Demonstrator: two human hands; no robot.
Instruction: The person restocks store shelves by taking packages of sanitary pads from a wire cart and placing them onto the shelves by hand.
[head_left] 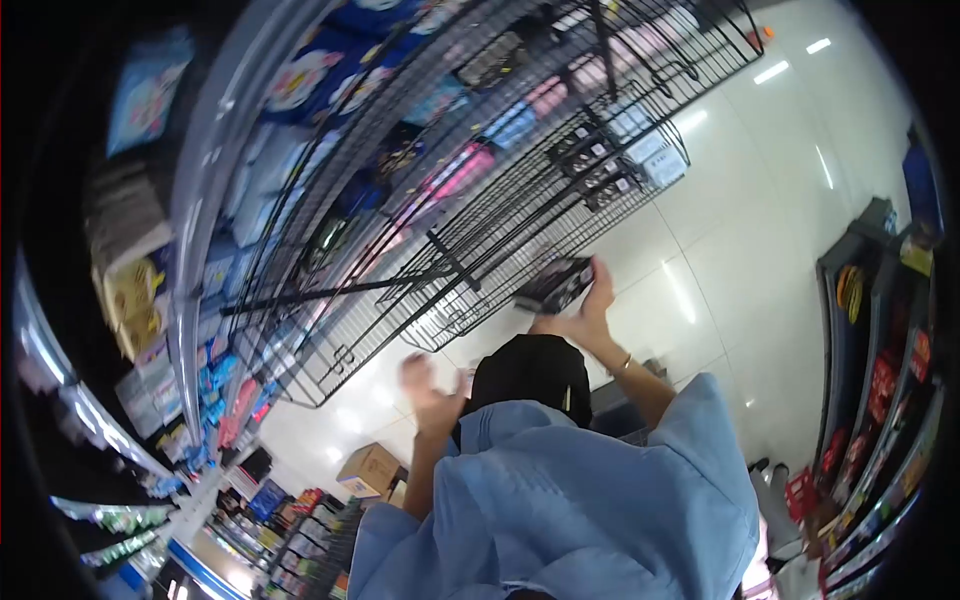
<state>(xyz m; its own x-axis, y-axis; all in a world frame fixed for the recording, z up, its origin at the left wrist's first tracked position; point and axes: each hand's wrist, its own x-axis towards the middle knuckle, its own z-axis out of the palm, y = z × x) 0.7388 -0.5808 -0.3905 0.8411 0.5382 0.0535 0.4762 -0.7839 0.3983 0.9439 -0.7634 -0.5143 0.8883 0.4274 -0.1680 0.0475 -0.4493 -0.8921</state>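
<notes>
My right hand (590, 318) grips a dark, flat pack with pale markings (556, 285), thumb and fingers at its edge, beside the lower edge of a black wire rack (440, 290). My left hand (432, 398) is raised below the rack, blurred by motion. Its thumb stands apart from the fingers and nothing shows in it. Several similar dark packs (592, 165) sit in the wire basket farther up, next to a pale blue-and-white pack (660, 163).
Shelves with blue packages (350, 60) and pink ones run behind the rack. A cardboard box (368, 470) rests on the glossy tiled floor (740, 230) at lower left. Along the right stands a dark shelf unit (835, 330) with red goods.
</notes>
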